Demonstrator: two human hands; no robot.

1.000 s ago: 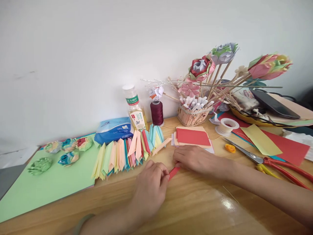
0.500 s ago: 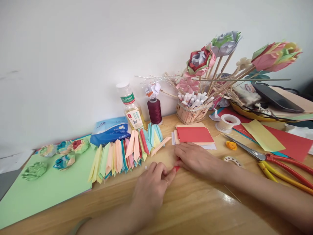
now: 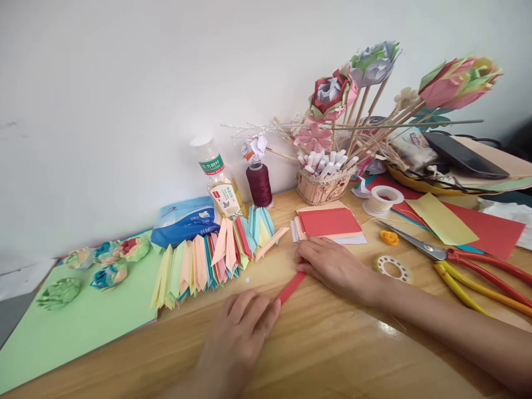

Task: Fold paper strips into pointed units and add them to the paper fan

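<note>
A narrow folded strip of red paper (image 3: 291, 286) lies slanted on the wooden table between my hands. My left hand (image 3: 245, 321) is closed on its near end, thumb and fingers together. At the far end, my right hand (image 3: 322, 263) grips the strip with curled fingers, which partly hide it. Just beyond my right hand sits a stack of red, peach and white paper rectangles (image 3: 330, 221). Left of the strip stands a row of folded paper pieces (image 3: 199, 263) in several colours.
Red-and-yellow-handled scissors (image 3: 440, 257), a tape roll (image 3: 393, 269) and a thread spool (image 3: 382, 200) lie to the right. Folded paper flowers (image 3: 58, 292) rest on green paper (image 3: 83, 327) at left. A bottle (image 3: 220, 183), a tissue pack (image 3: 183, 219) and a marker basket (image 3: 324, 185) line the wall.
My left hand has slid toward me and to the left along the red strip, so more of it shows. My right hand stays near the same place. The view has shifted slightly.
</note>
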